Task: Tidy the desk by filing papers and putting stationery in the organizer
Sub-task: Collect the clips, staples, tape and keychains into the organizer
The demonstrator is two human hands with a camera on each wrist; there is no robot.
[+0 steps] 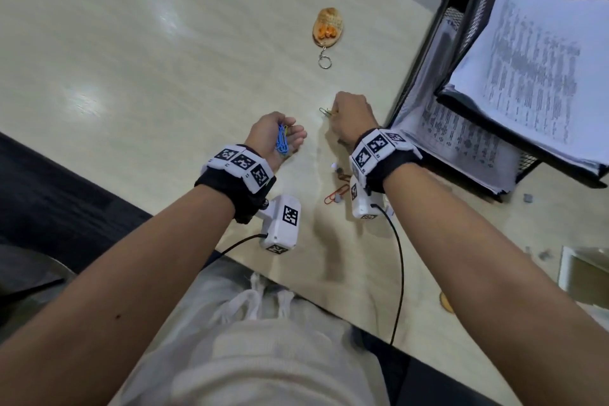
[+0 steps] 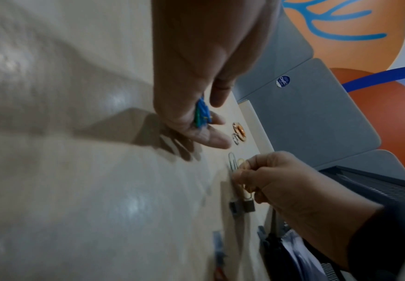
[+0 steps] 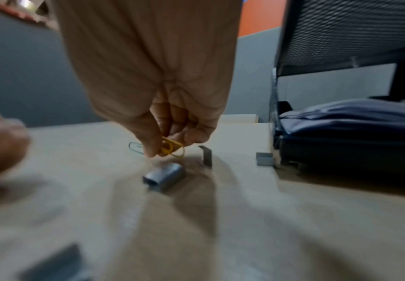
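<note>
My left hand [image 1: 286,132] lies palm up just above the desk and cups a bunch of blue and green paper clips [image 1: 282,142], its fingers loosely curled round them [image 2: 202,114]. Just to its right, my right hand [image 1: 333,115] is lowered to the desk and pinches a yellow paper clip [image 3: 172,150] between thumb and fingertips. A green-grey paper clip [image 1: 324,111] lies on the desk touching those fingertips. The black mesh organizer [image 1: 474,10] stands at the right, with printed papers [image 1: 534,59] in its upper tray and more sheets [image 1: 461,135] in the one below.
A wooden keychain [image 1: 327,28] lies farther back on the desk. Orange paper clips [image 1: 336,194] lie under my right wrist. Grey staple blocks [image 3: 164,175] and strips [image 3: 206,156] sit close to my right hand. Small grey bits [image 1: 528,197] lie by the organizer's front.
</note>
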